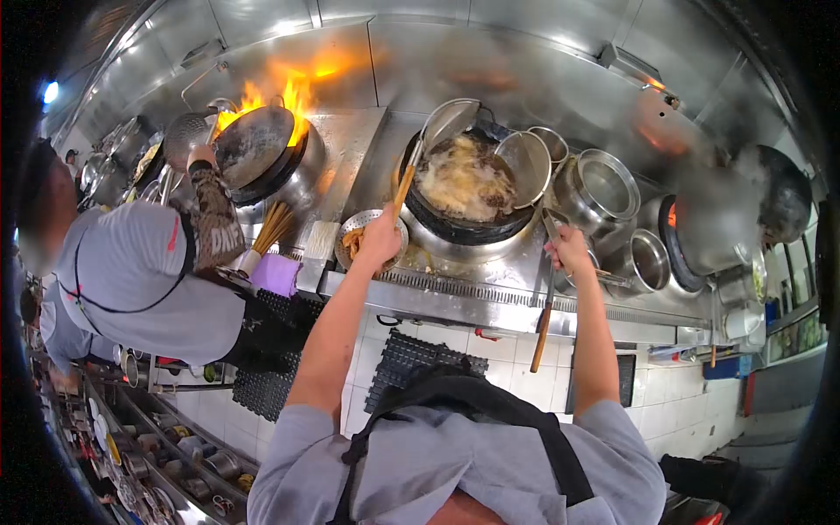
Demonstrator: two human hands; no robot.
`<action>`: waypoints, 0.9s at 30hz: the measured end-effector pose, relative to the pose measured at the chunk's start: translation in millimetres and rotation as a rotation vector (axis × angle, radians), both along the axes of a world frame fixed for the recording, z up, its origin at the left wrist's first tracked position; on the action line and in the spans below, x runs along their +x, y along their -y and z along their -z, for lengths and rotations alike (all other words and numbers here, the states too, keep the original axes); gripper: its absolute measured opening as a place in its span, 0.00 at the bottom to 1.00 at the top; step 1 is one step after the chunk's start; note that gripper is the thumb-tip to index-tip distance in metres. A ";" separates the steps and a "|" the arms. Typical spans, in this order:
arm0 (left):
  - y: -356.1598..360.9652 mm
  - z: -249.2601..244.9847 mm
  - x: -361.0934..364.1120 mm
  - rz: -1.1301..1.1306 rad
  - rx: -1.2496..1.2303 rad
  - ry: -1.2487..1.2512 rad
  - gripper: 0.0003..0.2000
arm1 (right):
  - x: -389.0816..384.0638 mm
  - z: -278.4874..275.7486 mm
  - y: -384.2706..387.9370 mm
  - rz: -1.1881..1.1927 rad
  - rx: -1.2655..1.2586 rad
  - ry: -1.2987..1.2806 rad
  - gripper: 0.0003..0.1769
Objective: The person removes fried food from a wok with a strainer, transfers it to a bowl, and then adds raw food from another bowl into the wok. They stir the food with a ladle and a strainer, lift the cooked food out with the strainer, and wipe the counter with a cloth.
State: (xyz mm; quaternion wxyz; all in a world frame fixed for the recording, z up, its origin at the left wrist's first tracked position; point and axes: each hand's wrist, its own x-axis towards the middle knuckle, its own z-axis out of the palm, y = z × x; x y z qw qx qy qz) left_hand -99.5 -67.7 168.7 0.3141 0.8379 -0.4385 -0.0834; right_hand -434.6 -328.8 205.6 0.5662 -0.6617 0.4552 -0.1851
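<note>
My left hand [379, 238] is closed round the wooden handle of a strainer [450, 124], whose round head rests over the back left of a wok [455, 229]. Inside the wok, pale oil [464, 179] bubbles and foams. A second round mesh strainer [525, 164] leans at the wok's right side. My right hand [570, 250] has its fingers curled at the metal shaft of a long wooden-handled utensil [542, 332], at the right front of the wok; I cannot make out its head. Beside my left hand sits a perforated bowl [392, 250] with brown fried pieces.
Several metal pots [610, 184] stand right of the wok. Steam rises near another wok [783, 194] at far right. On the left, a co-worker [157, 280] handles a flaming wok [255, 147]. A bamboo brush [273, 226] and purple cloth [276, 274] lie between us.
</note>
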 end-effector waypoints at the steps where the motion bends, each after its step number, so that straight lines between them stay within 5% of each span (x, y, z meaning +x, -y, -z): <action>1: 1.6 -1.0 0.1 0.024 0.011 0.005 0.21 | 0.7 5.3 -0.9 -0.010 -0.032 0.014 0.08; 8: -32.8 -5.7 -18.0 0.023 -0.125 -0.145 0.26 | 38.7 7.6 14.1 -0.066 -0.579 -0.217 0.16; 12: -70.6 -56.3 -44.7 -0.117 -0.064 -0.103 0.30 | 50.0 42.7 28.6 -0.163 -0.890 -0.153 0.23; 16: -84.4 -48.6 -42.3 -0.089 -0.278 -0.008 0.25 | 33.7 60.2 24.8 -0.301 -0.885 -0.191 0.24; 19: -81.4 -85.9 -66.7 -0.047 -0.265 -0.744 0.18 | 17.5 74.8 9.8 -0.360 -0.924 -0.269 0.27; 27: 11.9 -98.8 -170.6 0.338 -0.247 -1.371 0.17 | 1.0 84.6 -57.3 -0.339 -0.788 -0.523 0.26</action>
